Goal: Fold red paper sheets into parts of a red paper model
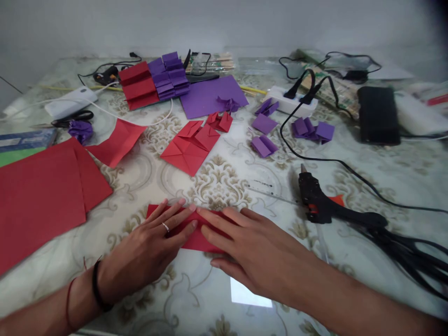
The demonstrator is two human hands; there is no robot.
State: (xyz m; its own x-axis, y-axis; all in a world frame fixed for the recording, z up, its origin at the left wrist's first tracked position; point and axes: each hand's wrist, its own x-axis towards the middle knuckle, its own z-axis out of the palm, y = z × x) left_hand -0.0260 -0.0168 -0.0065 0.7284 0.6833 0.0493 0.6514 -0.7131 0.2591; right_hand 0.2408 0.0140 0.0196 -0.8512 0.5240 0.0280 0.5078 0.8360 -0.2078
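Observation:
My left hand [150, 249] and my right hand [252, 249] lie flat, fingers stretched out, on a folded piece of red paper [196, 240] near the table's front edge. The fingertips of both hands meet over the paper and press it down; much of it is hidden beneath them. A ring shows on my left hand and bands sit on that wrist.
A black glue gun [322, 205] with its cable lies right of my hands. Large red sheets [42, 196] lie at left. Folded red paper [191, 144], purple pieces [264, 145], a purple sheet [210, 95], scissors [72, 119], a power strip [290, 102] and a black box [378, 114] sit farther back.

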